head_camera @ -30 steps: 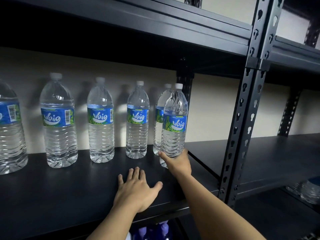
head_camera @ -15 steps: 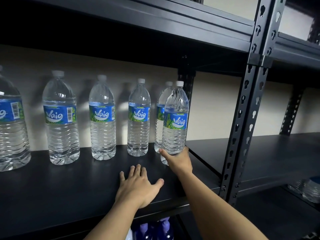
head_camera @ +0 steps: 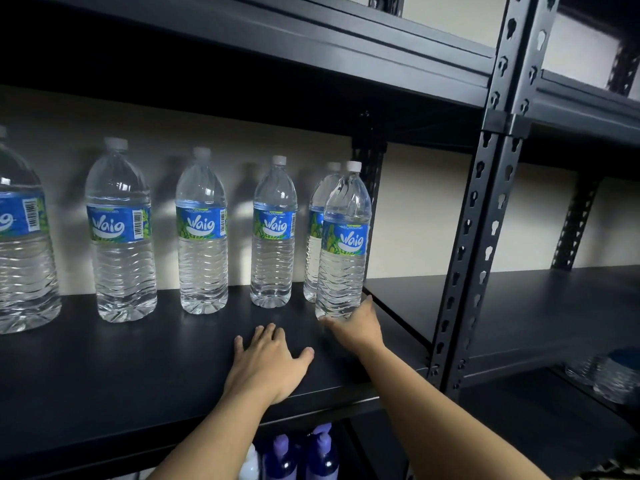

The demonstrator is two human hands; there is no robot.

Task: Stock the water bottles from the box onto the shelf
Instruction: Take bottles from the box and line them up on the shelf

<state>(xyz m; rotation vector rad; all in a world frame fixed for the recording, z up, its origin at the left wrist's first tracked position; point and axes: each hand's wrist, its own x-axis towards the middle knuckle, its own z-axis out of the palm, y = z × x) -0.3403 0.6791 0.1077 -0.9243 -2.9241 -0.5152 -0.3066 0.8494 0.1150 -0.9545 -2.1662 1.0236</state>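
Landmark for all places: the front bottle (head_camera: pixel 343 244).

Front bottle: upright on the shelf board (head_camera: pixel 138 375), long axis vertical, cap up, label facing out. It is the rightmost bottle on the board, with the rear post (head_camera: pixel 370 157) just behind and to its right. It stands 1 place forward of the back row (head_camera: pixel 202 237).

Right hand (head_camera: pixel 356 327): clasps the front bottle at its foot from the near side, thumb to the left, fingers curled round the right. The grasp is low, well under the label. The hand hides the foot, so I cannot tell whether the bottle bears fully on the board.

Left hand (head_camera: pixel 266 362): flat on the board, fingers straight and spread, holding nothing. It lies near the front bottle, to its left and nearer the board's front edge.

Back row: 5 bottles, left of and behind the front bottle. The nearest 1 stands directly behind it and is partly hidden. The farthest is cut by the frame edge.

Judgement: placement step, close to done. The deciding relation is that the grip sits under nearly all of the bottle's height. A tall vertical axis held at the foot tips easily, and the neighbour behind leaves little room for a push back. The right hand does the work; the left looks like a brace only. The box is not in view.
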